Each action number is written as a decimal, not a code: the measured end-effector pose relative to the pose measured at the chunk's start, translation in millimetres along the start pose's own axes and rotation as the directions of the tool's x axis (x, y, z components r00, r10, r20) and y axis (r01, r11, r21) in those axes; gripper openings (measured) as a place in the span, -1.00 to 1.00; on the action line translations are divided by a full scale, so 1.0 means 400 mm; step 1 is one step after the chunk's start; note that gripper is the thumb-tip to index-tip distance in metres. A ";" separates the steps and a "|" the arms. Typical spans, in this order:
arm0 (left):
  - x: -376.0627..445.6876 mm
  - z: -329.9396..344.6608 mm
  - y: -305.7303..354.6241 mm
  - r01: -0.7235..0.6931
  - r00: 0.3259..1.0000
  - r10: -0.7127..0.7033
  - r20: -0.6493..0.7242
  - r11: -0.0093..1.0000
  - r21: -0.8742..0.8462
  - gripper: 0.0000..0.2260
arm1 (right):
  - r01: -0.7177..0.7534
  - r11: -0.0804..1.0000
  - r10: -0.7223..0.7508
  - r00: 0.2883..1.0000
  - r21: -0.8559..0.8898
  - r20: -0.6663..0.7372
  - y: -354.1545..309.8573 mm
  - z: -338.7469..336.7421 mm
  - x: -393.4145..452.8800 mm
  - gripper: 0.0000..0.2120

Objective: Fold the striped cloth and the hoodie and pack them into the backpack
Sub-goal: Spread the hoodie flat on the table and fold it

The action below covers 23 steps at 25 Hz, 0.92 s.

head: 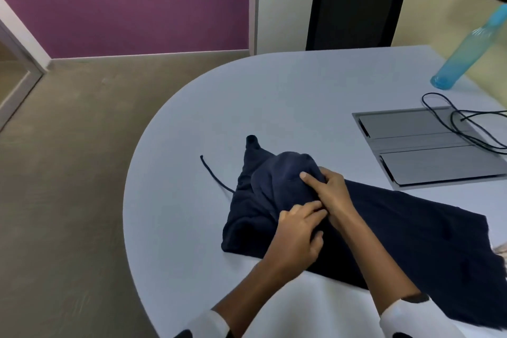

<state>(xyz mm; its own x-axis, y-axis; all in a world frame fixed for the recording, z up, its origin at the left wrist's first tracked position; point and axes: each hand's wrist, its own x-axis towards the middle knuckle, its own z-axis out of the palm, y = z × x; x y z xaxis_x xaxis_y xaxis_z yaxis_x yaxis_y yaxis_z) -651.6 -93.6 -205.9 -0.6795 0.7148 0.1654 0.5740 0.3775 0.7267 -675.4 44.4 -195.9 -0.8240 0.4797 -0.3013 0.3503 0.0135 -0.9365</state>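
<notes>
Your left hand (297,230) and right hand (330,191) both sit on the dark blue hoodie (274,195), fingers curled and bunching its hood fabric. Hoodie lies spread on the white table (205,123), drawstring (212,173) trailing left. Blue bottle (463,55) and black cable (466,123) lie far right.

The hoodie (397,230) is dark navy blue and lies flat on the pale desk (288,96), near the rounded edge of this desk. Its body stretches long toward the right side of the desk and looks smooth there. The hood part (279,175), on the left end, is bunched and folded over the body, and it makes a raised, wrinkled lump. One thin dark drawstring (212,174) comes out from the hood and lies loose on the desk, left of the hoodie.
</notes>
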 end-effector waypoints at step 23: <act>0.088 -0.235 0.074 0.326 0.858 -0.507 0.076 0.425 -0.845 -0.67 | 0.093 0.994 -0.098 0.992 -0.063 -0.082 -0.013 -0.134 -0.132 -0.62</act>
<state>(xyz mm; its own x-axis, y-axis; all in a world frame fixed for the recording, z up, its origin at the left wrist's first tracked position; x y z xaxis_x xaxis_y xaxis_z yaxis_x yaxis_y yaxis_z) -701.6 -112.6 -115.9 -0.8396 0.4668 -0.2777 -0.3639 -0.1038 0.9256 -610.0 66.0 -165.7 -0.8152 0.5462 -0.1926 0.2999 0.1134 -0.9472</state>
